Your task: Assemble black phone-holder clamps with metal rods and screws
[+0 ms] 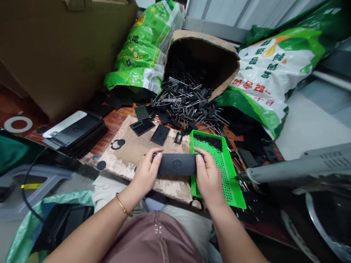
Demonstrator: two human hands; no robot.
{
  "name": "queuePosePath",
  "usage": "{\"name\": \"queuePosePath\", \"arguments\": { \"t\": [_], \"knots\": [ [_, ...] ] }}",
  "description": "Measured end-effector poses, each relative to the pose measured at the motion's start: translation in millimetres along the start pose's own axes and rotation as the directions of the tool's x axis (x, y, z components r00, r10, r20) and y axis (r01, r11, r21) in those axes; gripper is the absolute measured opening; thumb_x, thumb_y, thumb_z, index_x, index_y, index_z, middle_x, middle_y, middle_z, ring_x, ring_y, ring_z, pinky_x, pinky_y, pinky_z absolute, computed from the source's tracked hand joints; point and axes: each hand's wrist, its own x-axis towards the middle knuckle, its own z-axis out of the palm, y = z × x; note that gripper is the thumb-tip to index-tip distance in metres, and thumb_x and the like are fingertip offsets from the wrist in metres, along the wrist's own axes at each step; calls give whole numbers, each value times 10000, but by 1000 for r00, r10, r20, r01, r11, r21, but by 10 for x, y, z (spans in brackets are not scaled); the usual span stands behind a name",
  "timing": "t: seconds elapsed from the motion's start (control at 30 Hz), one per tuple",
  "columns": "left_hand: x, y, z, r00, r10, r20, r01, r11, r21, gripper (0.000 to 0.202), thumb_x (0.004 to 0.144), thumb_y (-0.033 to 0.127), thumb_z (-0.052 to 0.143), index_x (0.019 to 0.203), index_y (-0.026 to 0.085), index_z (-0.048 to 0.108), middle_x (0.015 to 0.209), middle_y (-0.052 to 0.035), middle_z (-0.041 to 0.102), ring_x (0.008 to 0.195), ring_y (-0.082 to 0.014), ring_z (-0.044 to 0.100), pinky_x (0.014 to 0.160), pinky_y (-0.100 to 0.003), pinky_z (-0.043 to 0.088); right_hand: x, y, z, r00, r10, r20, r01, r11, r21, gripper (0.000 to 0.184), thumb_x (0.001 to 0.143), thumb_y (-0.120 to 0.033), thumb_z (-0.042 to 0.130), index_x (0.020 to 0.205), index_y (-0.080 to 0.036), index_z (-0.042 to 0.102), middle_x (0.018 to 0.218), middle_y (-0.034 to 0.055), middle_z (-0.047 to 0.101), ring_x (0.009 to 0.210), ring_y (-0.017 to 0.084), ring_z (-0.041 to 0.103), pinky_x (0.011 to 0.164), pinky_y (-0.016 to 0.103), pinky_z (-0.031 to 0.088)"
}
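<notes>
A flat black rectangular plastic panel (177, 165) with a round embossed mark is held level between both my hands. My left hand (146, 170) pinches its left end, thumb on top. At the right end, my right hand (208, 175) grips it the same way, beside a green perforated tray (233, 182) with small black pieces (208, 141) at its far end. Beyond the panel, on a worn cardboard sheet (123, 157), lie a ribbed black plate (160, 134), another slotted black plate (142, 126) and a small black frame (178, 137).
A tipped cardboard box (203, 36) spills black parts with metal rods (189, 102) at the back. Stacked black panels (76, 131) stand left. Green bags (148, 47) and a white-green sack (274, 69) flank the box. A grey tool (296, 168) juts in from the right.
</notes>
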Motion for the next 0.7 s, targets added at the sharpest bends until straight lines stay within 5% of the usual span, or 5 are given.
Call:
{"name": "queuePosePath", "arguments": {
  "t": [0.2,0.4,0.57,0.7],
  "knots": [
    [32,36,-296,996,92,-4,-88,959,270,250,915,386,411,1040,207,532,663,26,526,619,-154,510,593,-268,362,40,117,-201,1000,29,2,-29,993,-115,356,903,-429,380,1050,-214,622,503,-39,462,430,159,421,483,290,336],
    [20,181,-236,993,65,95,-86,968,237,461,917,440,382,1308,195,381,838,-17,575,792,-190,569,737,-311,400,73,-4,-43,1000,-15,-8,14,999,-39,325,917,-377,356,1032,-199,602,850,57,653,702,197,588,626,305,416],
    [5,99,-119,996,-18,90,-2,978,209,374,916,459,371,1174,226,509,811,-15,579,791,-204,575,711,-304,401,55,-33,51,999,16,44,-19,997,76,307,926,-376,365,1055,-210,589,926,52,664,796,199,603,688,307,438],
    [30,32,-272,999,46,28,-51,974,220,320,910,435,388,1078,212,544,779,-10,552,742,-183,537,670,-288,395,42,32,-46,999,24,36,-29,989,142,282,914,-378,405,1024,-213,605,931,52,652,854,215,590,717,329,442]
  ]
}}
